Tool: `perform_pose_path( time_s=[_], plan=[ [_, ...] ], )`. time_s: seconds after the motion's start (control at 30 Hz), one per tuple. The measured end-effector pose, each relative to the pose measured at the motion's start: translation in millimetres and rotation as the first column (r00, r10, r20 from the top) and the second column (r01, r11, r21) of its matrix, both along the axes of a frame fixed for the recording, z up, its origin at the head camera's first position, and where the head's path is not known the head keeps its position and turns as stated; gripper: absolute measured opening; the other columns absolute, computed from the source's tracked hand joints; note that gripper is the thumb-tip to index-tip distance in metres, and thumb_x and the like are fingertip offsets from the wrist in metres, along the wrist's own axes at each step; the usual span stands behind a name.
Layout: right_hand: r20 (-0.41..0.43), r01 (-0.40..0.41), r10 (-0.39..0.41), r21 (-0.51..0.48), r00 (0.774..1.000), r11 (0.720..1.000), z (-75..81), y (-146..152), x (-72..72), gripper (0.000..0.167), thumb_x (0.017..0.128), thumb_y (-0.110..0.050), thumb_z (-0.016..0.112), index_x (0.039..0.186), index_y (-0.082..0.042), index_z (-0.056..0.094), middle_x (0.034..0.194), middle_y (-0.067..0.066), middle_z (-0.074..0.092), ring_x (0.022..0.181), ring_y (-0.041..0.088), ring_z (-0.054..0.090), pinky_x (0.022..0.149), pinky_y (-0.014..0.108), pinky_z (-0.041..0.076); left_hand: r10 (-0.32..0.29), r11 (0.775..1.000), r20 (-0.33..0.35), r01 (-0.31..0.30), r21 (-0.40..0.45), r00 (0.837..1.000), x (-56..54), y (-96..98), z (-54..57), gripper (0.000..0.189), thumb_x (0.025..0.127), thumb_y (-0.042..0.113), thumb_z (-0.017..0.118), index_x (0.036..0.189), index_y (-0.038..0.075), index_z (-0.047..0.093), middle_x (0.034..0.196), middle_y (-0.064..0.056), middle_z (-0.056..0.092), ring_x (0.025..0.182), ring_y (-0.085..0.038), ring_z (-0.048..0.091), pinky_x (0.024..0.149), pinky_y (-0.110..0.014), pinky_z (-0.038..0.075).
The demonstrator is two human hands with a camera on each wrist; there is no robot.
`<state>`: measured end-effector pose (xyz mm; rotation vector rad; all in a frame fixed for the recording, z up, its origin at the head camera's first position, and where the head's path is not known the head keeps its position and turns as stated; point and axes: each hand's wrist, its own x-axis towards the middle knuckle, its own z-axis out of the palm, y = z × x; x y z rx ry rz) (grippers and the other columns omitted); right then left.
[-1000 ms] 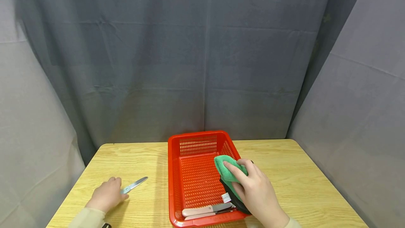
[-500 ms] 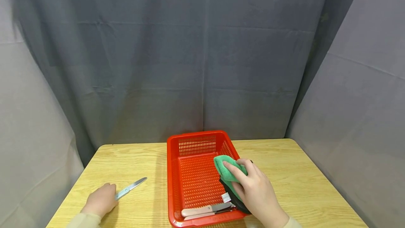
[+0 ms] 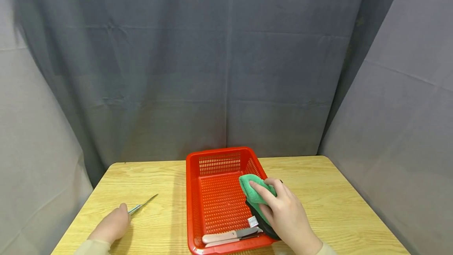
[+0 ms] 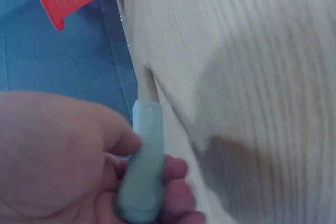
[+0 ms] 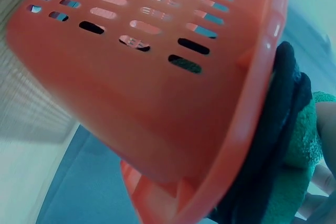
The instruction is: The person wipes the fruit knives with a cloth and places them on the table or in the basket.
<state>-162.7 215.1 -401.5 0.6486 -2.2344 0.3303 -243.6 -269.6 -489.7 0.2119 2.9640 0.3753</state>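
Observation:
In the head view my left hand (image 3: 112,224) grips a small knife (image 3: 143,204) left of the basket, its blade pointing away and to the right, low over the table. The left wrist view shows thumb and fingers round its pale blue-green handle (image 4: 146,153). My right hand (image 3: 287,215) holds a green terry cloth (image 3: 253,186) with a black part and a white tag, at the right side of the red basket (image 3: 191,204). Seen from the right wrist, the black part (image 5: 270,135) lies along the basket's rim. The right palm is hidden.
Inside the basket, near its front, lie a knife with a pale pink handle (image 3: 219,237) and a second pale-handled knife (image 3: 223,242). The wooden table (image 3: 155,178) ends at a grey curtain (image 3: 177,89) behind, with light cloth panels on both sides.
My left hand has drawn back along the knife to its handle end. The knife has turned edge-on, its tip slightly left and up. My right hand and the cloth have stayed put.

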Motion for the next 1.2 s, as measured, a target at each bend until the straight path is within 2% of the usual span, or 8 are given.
perform_pose_path(
  time_s=[0.13,0.23,0.4,0.57,0.7,0.87,0.97,1.2],
  plan=[
    [0.017,-0.001,0.001,-0.006,1.000,1.000,-0.5,0,-0.2,0.074,0.072,-0.006,0.089,0.139,-0.027,0.064,0.115,0.009,0.060,0.085,0.021,0.062,0.066,0.039,0.056,0.025,0.995,-0.071,-0.018,0.095,0.997,0.1,3.3,2.9,0.019,0.104,0.004,0.041,0.100,-0.014,0.043,0.071,-0.011,0.050,0.062,-0.020,0.051,0.057,-0.038,0.046],
    [0.016,0.001,-0.001,-0.008,1.000,1.000,-0.2,0,-0.3,0.074,0.072,-0.007,0.089,0.139,-0.027,0.064,0.116,0.009,0.060,0.086,0.021,0.063,0.067,0.039,0.056,0.081,0.980,-0.137,-0.054,0.190,0.987,0.8,11.0,12.9,0.022,0.106,0.007,0.034,0.103,-0.012,0.043,0.070,-0.008,0.047,0.059,-0.020,0.043,0.053,-0.034,0.038],
    [-0.030,0.005,-0.005,-0.010,1.000,1.000,0.6,-1,-0.7,0.077,0.068,-0.005,0.092,0.136,-0.027,0.066,0.114,0.010,0.062,0.085,0.021,0.064,0.065,0.038,0.057,0.150,0.946,-0.193,-0.084,0.313,0.970,9.5,35.0,44.7,0.025,0.108,0.013,0.032,0.111,-0.007,0.048,0.070,-0.005,0.044,0.056,-0.018,0.041,0.050,-0.031,0.036],
    [-0.052,0.005,-0.005,-0.010,0.999,1.000,1.6,-3,0.0,0.077,0.066,-0.004,0.092,0.135,-0.027,0.067,0.113,0.009,0.062,0.085,0.021,0.063,0.064,0.038,0.057,0.156,0.920,-0.211,-0.064,0.387,0.965,24.9,66.0,77.7,0.023,0.109,0.016,0.038,0.111,-0.001,0.054,0.068,-0.003,0.042,0.053,-0.015,0.038,0.047,-0.027,0.035],
    [-0.051,0.005,-0.005,-0.006,0.999,1.000,1.4,-4,-0.3,0.077,0.066,-0.005,0.093,0.135,-0.027,0.067,0.113,0.009,0.062,0.085,0.020,0.063,0.064,0.038,0.056,0.140,0.908,-0.221,-0.036,0.416,0.965,36.7,88.4,92.8,0.020,0.109,0.016,0.043,0.109,0.003,0.058,0.067,-0.001,0.042,0.053,-0.013,0.037,0.046,-0.026,0.035],
    [-0.047,0.010,-0.010,-0.006,0.999,1.000,1.0,-5,-0.7,0.078,0.066,-0.006,0.093,0.136,-0.028,0.067,0.113,0.009,0.062,0.085,0.020,0.063,0.065,0.038,0.056,0.121,0.892,-0.256,0.008,0.451,0.959,48.7,116.0,101.0,0.015,0.107,0.017,0.051,0.095,0.012,0.059,0.063,0.003,0.039,0.051,-0.010,0.035,0.047,-0.025,0.033],
    [-0.049,0.006,-0.006,-0.009,0.999,1.000,1.0,-6,-0.7,0.078,0.066,-0.005,0.092,0.136,-0.028,0.066,0.113,0.008,0.062,0.084,0.020,0.063,0.064,0.038,0.056,0.108,0.887,-0.302,0.046,0.460,0.947,54.0,131.1,101.7,0.016,0.105,0.017,0.057,0.089,0.016,0.059,0.060,0.006,0.036,0.051,-0.008,0.033,0.049,-0.024,0.032],
    [-0.067,-0.015,0.015,-0.004,0.998,1.000,4.1,-15,-2.1,0.078,0.067,-0.006,0.091,0.137,-0.028,0.065,0.113,0.008,0.062,0.085,0.021,0.063,0.066,0.039,0.057,0.059,0.874,-0.350,0.121,0.470,0.935,56.8,157.7,99.0,0.022,0.103,0.020,0.063,0.081,0.021,0.058,0.058,0.010,0.035,0.050,-0.004,0.031,0.048,-0.023,0.031]
  ],
)
